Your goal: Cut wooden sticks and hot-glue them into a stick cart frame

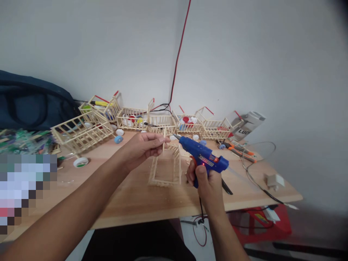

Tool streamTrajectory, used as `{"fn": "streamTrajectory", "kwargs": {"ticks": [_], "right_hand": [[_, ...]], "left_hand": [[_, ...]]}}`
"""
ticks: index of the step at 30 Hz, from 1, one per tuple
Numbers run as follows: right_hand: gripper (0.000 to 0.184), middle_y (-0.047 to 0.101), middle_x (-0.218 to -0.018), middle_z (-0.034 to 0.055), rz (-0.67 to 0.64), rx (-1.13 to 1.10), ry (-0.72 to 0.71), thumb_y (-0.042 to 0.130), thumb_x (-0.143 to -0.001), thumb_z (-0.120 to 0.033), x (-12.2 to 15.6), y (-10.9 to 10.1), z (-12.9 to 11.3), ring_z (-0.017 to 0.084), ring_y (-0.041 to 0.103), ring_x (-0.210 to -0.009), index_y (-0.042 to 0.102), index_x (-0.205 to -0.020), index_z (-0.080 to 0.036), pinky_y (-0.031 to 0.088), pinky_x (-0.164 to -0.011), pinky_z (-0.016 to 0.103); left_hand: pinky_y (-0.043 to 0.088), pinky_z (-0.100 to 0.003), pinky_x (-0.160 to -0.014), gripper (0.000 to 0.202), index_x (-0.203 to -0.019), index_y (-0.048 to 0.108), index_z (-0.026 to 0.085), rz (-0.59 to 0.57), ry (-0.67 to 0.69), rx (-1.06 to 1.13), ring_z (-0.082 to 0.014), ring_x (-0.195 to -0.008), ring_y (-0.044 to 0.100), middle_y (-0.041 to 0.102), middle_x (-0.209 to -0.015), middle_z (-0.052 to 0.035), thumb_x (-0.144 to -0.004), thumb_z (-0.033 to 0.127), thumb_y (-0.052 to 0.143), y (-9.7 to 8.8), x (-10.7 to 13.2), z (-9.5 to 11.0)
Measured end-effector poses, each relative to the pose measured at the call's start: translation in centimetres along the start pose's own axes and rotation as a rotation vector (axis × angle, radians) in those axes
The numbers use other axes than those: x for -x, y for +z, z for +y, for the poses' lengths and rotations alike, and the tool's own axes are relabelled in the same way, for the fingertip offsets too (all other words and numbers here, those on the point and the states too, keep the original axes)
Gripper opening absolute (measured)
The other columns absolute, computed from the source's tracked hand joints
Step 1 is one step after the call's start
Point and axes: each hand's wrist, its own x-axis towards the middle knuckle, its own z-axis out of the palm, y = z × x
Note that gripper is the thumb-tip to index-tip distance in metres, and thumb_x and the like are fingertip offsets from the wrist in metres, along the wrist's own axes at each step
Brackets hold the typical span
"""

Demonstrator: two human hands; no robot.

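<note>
Between the thumb and fingers of my left hand (145, 146) a short wooden stick (164, 139) is pinched, roughly upright. My right hand (208, 181) grips a blue hot glue gun (202, 152) by its handle, with a red light glowing on it and a clear glue stick out the back. The gun's nozzle points left, close to the stick; whether they touch I cannot tell. Below both hands a rectangular wooden stick frame (179, 170) rests on the table, its far end partly hidden by my left hand.
Several wooden stick carts (133, 125) line the wall, some holding bottle caps. Loose caps (119, 139), orange-handled pliers (241, 150) and a white can (250, 125) lie on the table (122, 214). A blue bag (35, 99) sits left. Cables (261, 186) run right.
</note>
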Motion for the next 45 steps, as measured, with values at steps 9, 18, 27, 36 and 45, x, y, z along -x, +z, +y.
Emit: {"fn": "streamTrajectory", "kwargs": {"ticks": [9,18,27,36,45], "right_hand": [[0.046,0.043,-0.052,-0.0043,-0.091,-0.062,0.047,0.049,-0.092,-0.059,1.3,0.1,0.1,0.009,0.041,-0.044,0.049,-0.069,-0.019,0.028,-0.044,0.024],[0.050,0.042,-0.049,-0.0034,-0.184,0.016,0.057,0.044,-0.093,-0.060,1.8,0.4,0.0,0.009,0.041,-0.043,0.046,-0.063,-0.020,0.027,-0.043,0.024],[0.050,0.043,-0.049,-0.0031,-0.175,0.032,0.050,0.045,-0.094,-0.056,2.0,0.7,0.1,0.009,0.041,-0.043,0.044,-0.060,-0.020,0.028,-0.043,0.023],[0.051,0.042,-0.049,-0.0030,-0.198,0.046,0.045,0.045,-0.094,-0.057,1.7,0.6,0.1,0.008,0.042,-0.042,0.044,-0.058,-0.019,0.028,-0.043,0.023],[0.051,0.043,-0.047,-0.0031,-0.168,0.059,0.053,0.045,-0.094,-0.056,1.8,0.7,0.0,0.009,0.043,-0.042,0.043,-0.059,-0.020,0.029,-0.043,0.023]], "left_hand": [[0.046,-0.015,-0.060,0.024,-0.074,0.072,0.011,0.066,0.042,0.090,-0.0057,-0.063,0.056,0.064,-0.070,-0.0017,-0.065,0.028,0.086,-0.6,-0.3,0.4],[0.046,-0.016,-0.061,0.030,-0.076,0.072,0.009,0.047,0.060,0.132,-0.0076,-0.065,0.056,0.064,-0.074,-0.0038,-0.061,0.029,0.088,-0.9,-0.5,0.2],[0.049,-0.019,-0.062,0.020,-0.078,0.070,0.009,0.046,0.056,0.163,-0.0083,-0.064,0.058,0.065,-0.072,-0.0041,-0.070,0.022,0.082,-0.9,-0.5,0.3],[0.050,-0.019,-0.062,0.014,-0.079,0.070,0.007,0.068,0.049,0.174,-0.0088,-0.063,0.059,0.063,-0.068,-0.0032,-0.073,0.017,0.079,-1.0,-0.6,0.3],[0.049,-0.019,-0.061,0.011,-0.078,0.070,0.006,0.076,0.044,0.181,-0.0086,-0.061,0.059,0.063,-0.067,-0.0034,-0.075,0.015,0.077,-1.0,-0.5,0.3]]}}
